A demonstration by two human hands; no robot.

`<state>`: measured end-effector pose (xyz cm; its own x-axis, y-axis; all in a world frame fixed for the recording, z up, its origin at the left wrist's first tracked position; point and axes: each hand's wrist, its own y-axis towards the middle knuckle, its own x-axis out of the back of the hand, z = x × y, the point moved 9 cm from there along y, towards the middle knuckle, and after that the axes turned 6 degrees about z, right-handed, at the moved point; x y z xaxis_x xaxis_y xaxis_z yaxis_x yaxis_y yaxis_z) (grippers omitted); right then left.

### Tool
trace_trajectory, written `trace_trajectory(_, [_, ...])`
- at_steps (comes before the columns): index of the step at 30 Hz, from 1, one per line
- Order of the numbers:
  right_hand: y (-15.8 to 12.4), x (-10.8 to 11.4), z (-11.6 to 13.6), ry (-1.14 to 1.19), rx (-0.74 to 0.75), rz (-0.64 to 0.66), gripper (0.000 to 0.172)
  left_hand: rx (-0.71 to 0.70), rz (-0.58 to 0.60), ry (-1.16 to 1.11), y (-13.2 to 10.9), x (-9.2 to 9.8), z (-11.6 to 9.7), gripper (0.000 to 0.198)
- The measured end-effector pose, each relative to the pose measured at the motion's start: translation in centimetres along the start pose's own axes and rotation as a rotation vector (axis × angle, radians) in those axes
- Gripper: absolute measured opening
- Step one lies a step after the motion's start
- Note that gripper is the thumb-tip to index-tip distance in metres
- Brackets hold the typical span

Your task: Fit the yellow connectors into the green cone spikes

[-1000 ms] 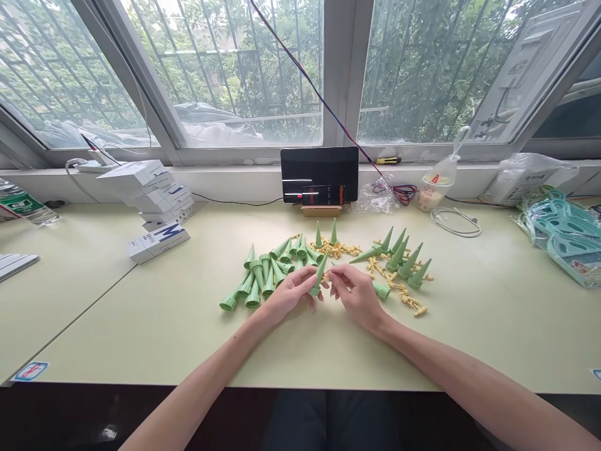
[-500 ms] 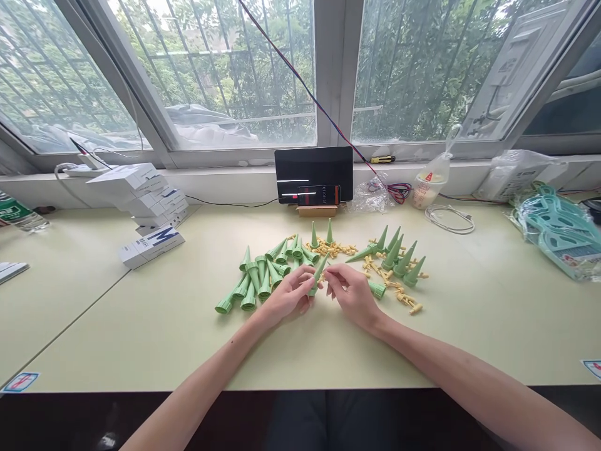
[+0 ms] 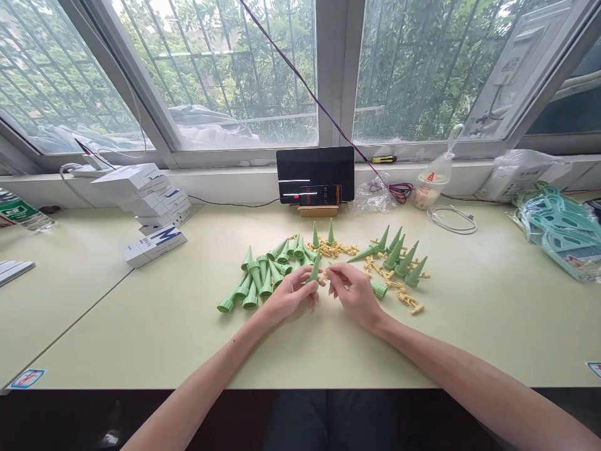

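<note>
My left hand (image 3: 292,293) is closed around a green plastic watering spike (image 3: 315,268), its tip pointing up. Close by on the right, my right hand (image 3: 353,289) has its fingers pinched; what they hold, if anything, is too small to make out. A bit of yellow shows between the hands, beside the held spike. To the left lies a pile of green spikes (image 3: 254,273), many with their threaded collars toward me. Several more spikes (image 3: 393,255) stand upright at the right among small yellow valve pieces (image 3: 409,300). Another yellow heap (image 3: 334,248) lies behind my hands.
A dark tablet (image 3: 314,168) with a phone (image 3: 320,195) before it stands at the back. White boxes (image 3: 154,245) are stacked at the left. A bagged cup (image 3: 428,189), a coiled white cable (image 3: 451,220) and wrapped teal plastic items (image 3: 561,228) sit on the right.
The spike in my left hand has turned more upright, and a slightly wider gap separates it from my right fingertips. The view has shifted slightly.
</note>
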<state>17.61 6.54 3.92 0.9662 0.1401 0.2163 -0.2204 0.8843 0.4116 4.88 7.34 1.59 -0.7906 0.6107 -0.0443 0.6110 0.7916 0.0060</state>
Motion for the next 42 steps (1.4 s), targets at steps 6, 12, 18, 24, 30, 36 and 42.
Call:
trace_trajectory(6, [0.1, -0.1, 0.0, -0.001, -0.008, 0.008, 0.023, 0.001, 0.000, -0.127, 0.1, 0.4, 0.8, 0.038])
trace_trajectory(12, [0.1, -0.3, -0.3, 0.025, -0.014, 0.027, 0.023, 0.003, 0.021, -0.176, 0.1, 0.3, 1.1, 0.030])
trace_trajectory(18, [0.0, 0.0, -0.2, -0.008, -0.014, 0.011, 0.020, 0.003, 0.045, -0.220, 0.0, 0.1, 1.1, 0.029])
trace_trajectory(24, [0.0, 0.1, 0.2, -0.066, 0.008, 0.003, 0.016, -0.015, 0.054, -0.246, 0.1, 0.0, 0.8, 0.026])
trace_trajectory(30, [-0.1, -0.1, 0.7, -0.085, 0.046, 0.009, 0.011, -0.018, 0.027, -0.254, 0.2, 0.3, 0.7, 0.028])
trace_trajectory(36, [0.0, -0.1, 0.8, -0.083, 0.042, 0.016, 0.009, -0.017, -0.007, -0.201, 0.1, 0.8, 0.9, 0.033])
trace_trajectory(42, [0.0, -0.1, 0.6, -0.086, 0.034, 0.024, 0.010, -0.012, -0.034, -0.174, 0.1, 1.0, 0.8, 0.038])
